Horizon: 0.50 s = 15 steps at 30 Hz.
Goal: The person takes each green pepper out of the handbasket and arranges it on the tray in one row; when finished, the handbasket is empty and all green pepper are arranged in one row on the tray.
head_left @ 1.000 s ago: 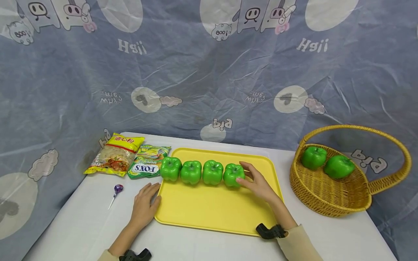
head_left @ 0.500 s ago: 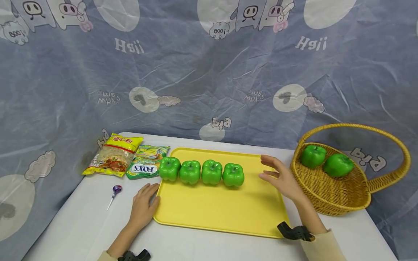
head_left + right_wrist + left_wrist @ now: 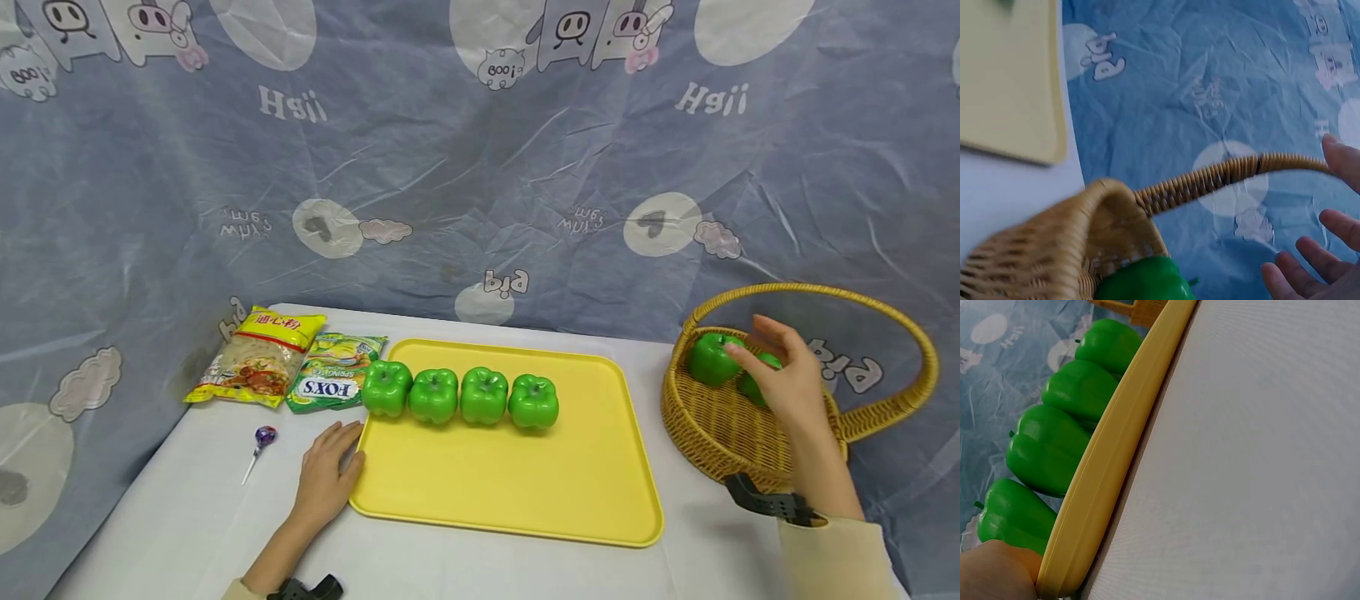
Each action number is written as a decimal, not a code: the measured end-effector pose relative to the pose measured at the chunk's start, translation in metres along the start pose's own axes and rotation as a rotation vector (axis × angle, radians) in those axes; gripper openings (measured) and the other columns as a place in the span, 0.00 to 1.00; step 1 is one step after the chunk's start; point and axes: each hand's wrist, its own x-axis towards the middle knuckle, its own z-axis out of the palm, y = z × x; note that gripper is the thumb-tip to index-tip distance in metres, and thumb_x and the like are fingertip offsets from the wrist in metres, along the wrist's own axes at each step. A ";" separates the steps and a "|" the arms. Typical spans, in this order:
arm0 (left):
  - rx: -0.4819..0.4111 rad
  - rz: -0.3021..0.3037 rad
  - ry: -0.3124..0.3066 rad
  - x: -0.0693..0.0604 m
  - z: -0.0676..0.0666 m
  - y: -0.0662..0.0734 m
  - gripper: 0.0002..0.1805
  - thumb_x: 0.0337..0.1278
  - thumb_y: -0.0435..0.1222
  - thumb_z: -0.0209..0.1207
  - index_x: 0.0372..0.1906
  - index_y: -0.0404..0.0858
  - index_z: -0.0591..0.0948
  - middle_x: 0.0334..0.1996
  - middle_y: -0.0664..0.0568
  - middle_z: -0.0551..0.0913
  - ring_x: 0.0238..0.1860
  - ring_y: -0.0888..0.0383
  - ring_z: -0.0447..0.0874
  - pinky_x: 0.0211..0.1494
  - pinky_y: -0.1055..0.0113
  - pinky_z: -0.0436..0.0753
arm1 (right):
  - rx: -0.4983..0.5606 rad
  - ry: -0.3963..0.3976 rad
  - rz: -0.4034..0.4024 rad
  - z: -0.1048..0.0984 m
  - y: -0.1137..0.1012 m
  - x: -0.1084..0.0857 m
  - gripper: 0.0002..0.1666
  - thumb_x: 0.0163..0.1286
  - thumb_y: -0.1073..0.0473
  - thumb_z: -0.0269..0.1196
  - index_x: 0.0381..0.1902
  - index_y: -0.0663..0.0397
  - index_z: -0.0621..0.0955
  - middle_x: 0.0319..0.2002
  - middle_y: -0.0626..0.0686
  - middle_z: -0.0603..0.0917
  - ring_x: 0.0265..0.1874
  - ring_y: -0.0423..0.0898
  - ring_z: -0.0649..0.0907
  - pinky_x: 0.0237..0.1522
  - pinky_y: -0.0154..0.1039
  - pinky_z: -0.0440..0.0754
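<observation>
My right hand point(image 3: 793, 379) hovers over the wicker basket point(image 3: 697, 446), its fingers apart and holding nothing. Inside the basket lie two green bell peppers, one on the left point(image 3: 712, 359) and one partly hidden behind the hand point(image 3: 753, 385). In the right wrist view, the spread fingers point(image 3: 1310, 259) show near the basket handle point(image 3: 1210, 181). My left hand point(image 3: 324, 473) rests on the table against the left edge of the yellow tray point(image 3: 510, 483). Several green bell peppers point(image 3: 483, 396) stand in a row on the tray, close together.
Left of the tray lie a yellow-topped pasta bag point(image 3: 258, 358) and a green FOX'S packet point(image 3: 335, 372). A lollipop point(image 3: 262, 442) lies on the white table nearer the front. The basket's tall handle point(image 3: 817, 289) arches above its opening. A patterned cloth point(image 3: 420, 150) hangs behind.
My right hand has left the rightmost pepper on the tray and moved right to above the basket. The left hand has stayed at the tray's edge.
</observation>
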 end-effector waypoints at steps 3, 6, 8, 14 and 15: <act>0.002 -0.001 0.000 0.000 0.000 0.000 0.23 0.59 0.29 0.59 0.61 0.31 0.77 0.61 0.37 0.78 0.68 0.35 0.65 0.64 0.35 0.61 | -0.018 0.014 0.092 -0.008 0.006 0.016 0.43 0.67 0.44 0.62 0.76 0.36 0.59 0.75 0.44 0.61 0.68 0.40 0.67 0.60 0.28 0.70; 0.002 -0.004 -0.004 0.000 0.000 0.000 0.23 0.59 0.29 0.59 0.61 0.32 0.77 0.61 0.37 0.77 0.68 0.35 0.65 0.64 0.35 0.61 | -0.027 0.013 0.155 -0.011 0.011 0.032 0.46 0.66 0.41 0.63 0.76 0.31 0.55 0.77 0.45 0.55 0.75 0.50 0.61 0.69 0.46 0.67; 0.002 -0.007 -0.006 0.000 0.000 0.000 0.23 0.59 0.29 0.59 0.61 0.32 0.77 0.61 0.37 0.77 0.68 0.35 0.65 0.64 0.36 0.62 | -0.024 0.008 0.179 -0.012 0.013 0.042 0.48 0.65 0.40 0.63 0.77 0.27 0.52 0.78 0.46 0.52 0.76 0.53 0.58 0.70 0.52 0.66; 0.001 -0.009 -0.009 0.000 0.000 -0.001 0.23 0.60 0.29 0.59 0.61 0.32 0.77 0.62 0.37 0.77 0.68 0.35 0.65 0.64 0.35 0.61 | 0.022 -0.055 0.193 -0.004 0.022 0.063 0.53 0.66 0.41 0.62 0.79 0.33 0.45 0.80 0.52 0.43 0.76 0.62 0.51 0.71 0.64 0.57; 0.000 -0.007 -0.008 0.000 0.000 0.000 0.23 0.60 0.29 0.59 0.61 0.32 0.77 0.62 0.37 0.77 0.68 0.35 0.65 0.64 0.35 0.61 | 0.021 -0.069 0.194 -0.002 0.024 0.064 0.54 0.66 0.41 0.62 0.79 0.35 0.44 0.80 0.54 0.42 0.76 0.63 0.50 0.71 0.65 0.56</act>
